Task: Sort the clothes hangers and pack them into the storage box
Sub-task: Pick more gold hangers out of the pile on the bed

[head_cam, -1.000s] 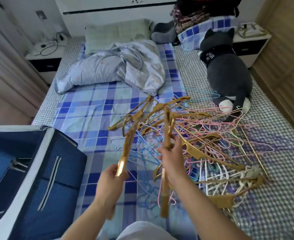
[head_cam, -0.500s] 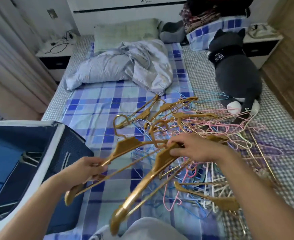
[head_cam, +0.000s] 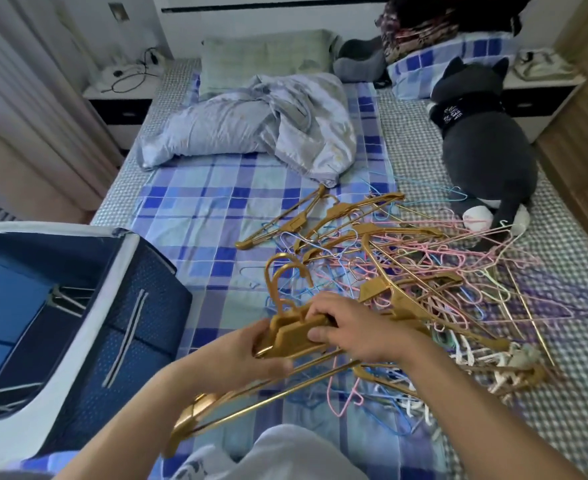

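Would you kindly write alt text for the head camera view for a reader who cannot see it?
Both hands, left and right, grip a stack of gold hangers above a checked bed. A tangled pile of hangers lies to the right, an open blue storage box to the left.

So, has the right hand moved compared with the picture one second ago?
Yes. The right hand has come leftward, toward the storage box, and now meets the left hand on the stacked gold hangers.
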{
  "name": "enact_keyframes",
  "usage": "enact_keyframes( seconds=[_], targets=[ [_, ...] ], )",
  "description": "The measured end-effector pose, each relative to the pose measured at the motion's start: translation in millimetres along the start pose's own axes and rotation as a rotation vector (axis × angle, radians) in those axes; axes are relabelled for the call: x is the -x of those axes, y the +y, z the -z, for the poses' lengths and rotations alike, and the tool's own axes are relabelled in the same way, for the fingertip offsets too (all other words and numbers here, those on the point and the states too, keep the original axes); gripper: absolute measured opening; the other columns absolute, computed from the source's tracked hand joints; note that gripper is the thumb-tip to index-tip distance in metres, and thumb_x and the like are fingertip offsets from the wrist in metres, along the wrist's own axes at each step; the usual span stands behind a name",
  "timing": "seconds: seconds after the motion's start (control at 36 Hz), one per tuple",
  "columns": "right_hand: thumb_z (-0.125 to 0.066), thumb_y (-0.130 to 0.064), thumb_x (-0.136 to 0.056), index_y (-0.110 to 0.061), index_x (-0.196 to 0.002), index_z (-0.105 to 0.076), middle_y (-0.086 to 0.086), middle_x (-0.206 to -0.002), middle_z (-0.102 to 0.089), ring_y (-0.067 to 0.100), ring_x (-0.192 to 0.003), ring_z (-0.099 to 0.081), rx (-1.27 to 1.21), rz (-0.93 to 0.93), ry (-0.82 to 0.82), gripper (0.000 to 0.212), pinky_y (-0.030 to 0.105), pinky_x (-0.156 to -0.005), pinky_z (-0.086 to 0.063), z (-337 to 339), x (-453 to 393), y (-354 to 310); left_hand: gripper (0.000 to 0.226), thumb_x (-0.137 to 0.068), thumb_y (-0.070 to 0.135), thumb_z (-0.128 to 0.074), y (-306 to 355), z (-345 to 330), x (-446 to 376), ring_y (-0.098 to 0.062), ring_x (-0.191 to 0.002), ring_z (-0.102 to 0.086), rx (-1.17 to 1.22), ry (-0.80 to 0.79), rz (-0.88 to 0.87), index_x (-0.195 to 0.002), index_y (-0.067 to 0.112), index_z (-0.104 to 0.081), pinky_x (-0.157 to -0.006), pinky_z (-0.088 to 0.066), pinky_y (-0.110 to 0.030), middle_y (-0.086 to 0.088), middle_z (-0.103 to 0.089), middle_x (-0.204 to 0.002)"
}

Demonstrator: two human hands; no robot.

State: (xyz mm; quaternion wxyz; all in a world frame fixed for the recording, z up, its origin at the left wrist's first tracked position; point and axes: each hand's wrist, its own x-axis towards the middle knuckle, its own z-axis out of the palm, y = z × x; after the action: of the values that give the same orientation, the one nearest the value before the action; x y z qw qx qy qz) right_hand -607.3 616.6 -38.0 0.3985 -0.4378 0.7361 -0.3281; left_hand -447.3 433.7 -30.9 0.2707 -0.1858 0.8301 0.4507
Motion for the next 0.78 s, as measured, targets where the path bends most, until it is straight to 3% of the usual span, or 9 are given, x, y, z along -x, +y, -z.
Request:
enact_keyframes(
  seconds=[0.11, 0.22, 0.28, 0.33, 0.39, 0.47, 0.53, 0.64, 0.78],
  targets=[
    [-0.071, -0.019, -0.090, -0.019, -0.091, -0.064, -0.004, -0.103, -0.056, 0.009, -0.099, -0.053, -0.011, 0.068, 0.037, 0.007, 0.033, -0.093, -0.044, -22.0, -1.0, 1.7, 0.031, -0.080, 0.056, -0.077, 20.7, -9.6, -8.6, 0.011, -0.079, -0.064, 0.027, 0.141, -0.031, -0.101, 0.039, -0.063, -0.077, -0.047, -0.013, 0.020, -0.071, -0.086],
    [-0.074, -0.028, -0.088, -0.023, -0.112, -0.074, -0.012, -0.145, -0.040, 0.007, -0.136, -0.034, -0.015, -0.051, 0.045, 0.024, 0.030, -0.117, -0.027, -24.7, 8.1, 16.2, 0.044, -0.072, 0.068, -0.069, 15.8, -24.1, -10.3, -0.005, -0.082, -0.069, -0.136, 0.255, -0.004, -0.106, 0.042, -0.067, -0.079, -0.056, -0.031, 0.016, -0.073, -0.085],
    [-0.075, -0.025, -0.089, -0.020, -0.121, -0.071, -0.009, -0.154, -0.032, 0.003, -0.137, -0.032, -0.063, -0.100, 0.078, 0.032, 0.019, -0.117, -0.025, -25.2, 12.9, 19.2, 0.049, -0.078, 0.070, -0.060, 17.3, -35.7, -13.4, -0.018, -0.087, -0.069, -0.379, 0.398, -0.005, -0.120, 0.046, -0.059, -0.075, -0.055, -0.033, 0.009, -0.068, -0.089],
    [-0.071, -0.012, -0.092, -0.024, -0.118, -0.068, -0.004, -0.144, -0.049, -0.001, -0.119, -0.050, -0.245, -0.131, 0.180, 0.029, 0.014, -0.106, -0.038, -24.5, 16.7, 18.4, 0.051, -0.085, 0.067, -0.053, 25.2, -44.7, -16.0, -0.028, -0.091, -0.068, -0.443, 0.514, -0.041, -0.133, 0.051, -0.047, -0.074, -0.053, -0.036, 0.005, -0.061, -0.094],
    [-0.061, -0.010, -0.097, -0.034, -0.102, -0.069, -0.012, -0.123, -0.063, -0.001, -0.104, -0.060, -0.349, -0.231, 0.298, 0.026, 0.023, -0.096, -0.048, -22.8, 16.6, 20.5, 0.049, -0.091, 0.062, -0.049, 31.0, -47.0, -17.8, -0.032, -0.092, -0.068, -0.448, 0.566, -0.040, -0.138, 0.049, -0.043, -0.070, -0.049, -0.037, 0.006, -0.056, -0.093],
    [-0.048, -0.020, -0.103, -0.017, -0.096, -0.067, 0.005, -0.097, -0.071, 0.018, -0.084, -0.070, -0.557, -0.481, 0.568, 0.021, 0.046, -0.082, -0.060, -13.7, 17.0, 23.6, 0.042, -0.097, 0.054, -0.047, 31.6, -43.1, -18.5, -0.032, -0.088, -0.068, -0.528, 0.609, 0.013, -0.138, 0.044, -0.045, -0.064, -0.039, -0.033, 0.007, -0.045, -0.088],
    [-0.044, -0.036, -0.105, -0.007, -0.084, -0.061, 0.013, -0.080, -0.069, 0.023, -0.063, -0.065, -0.684, -0.529, 0.682, 0.040, 0.044, -0.065, -0.061, -2.6, 25.4, 14.9, 0.041, -0.099, 0.053, -0.043, 29.7, -40.8, -16.9, -0.031, -0.085, -0.068, -0.591, 0.622, 0.045, -0.139, 0.042, -0.044, -0.063, -0.038, -0.034, 0.006, -0.045, -0.089],
    [-0.037, -0.065, -0.098, -0.009, -0.057, -0.056, 0.011, -0.056, -0.059, 0.020, -0.045, -0.052, -0.541, -0.491, 0.481, 0.072, 0.027, -0.049, -0.044, -2.9, 36.3, -22.1, 0.039, -0.100, 0.055, -0.041, 21.6, -45.6, -15.4, -0.029, -0.082, -0.070, -0.728, 0.629, 0.089, -0.135, 0.038, -0.046, -0.059, -0.036, -0.034, 0.003, -0.053, -0.094],
    [-0.051, -0.054, -0.090, -0.018, -0.048, -0.038, -0.003, -0.045, -0.037, 0.019, -0.045, -0.035, -0.124, -0.519, 0.467, 0.057, 0.031, -0.052, -0.031, -28.1, 19.1, -19.6, 0.031, -0.101, 0.050, -0.043, 11.3, -56.7, -18.8, -0.029, -0.080, -0.072, -0.794, 0.595, 0.100, -0.125, 0.031, -0.047, -0.056, -0.035, -0.035, 0.001, -0.057, -0.095]
  ],
)
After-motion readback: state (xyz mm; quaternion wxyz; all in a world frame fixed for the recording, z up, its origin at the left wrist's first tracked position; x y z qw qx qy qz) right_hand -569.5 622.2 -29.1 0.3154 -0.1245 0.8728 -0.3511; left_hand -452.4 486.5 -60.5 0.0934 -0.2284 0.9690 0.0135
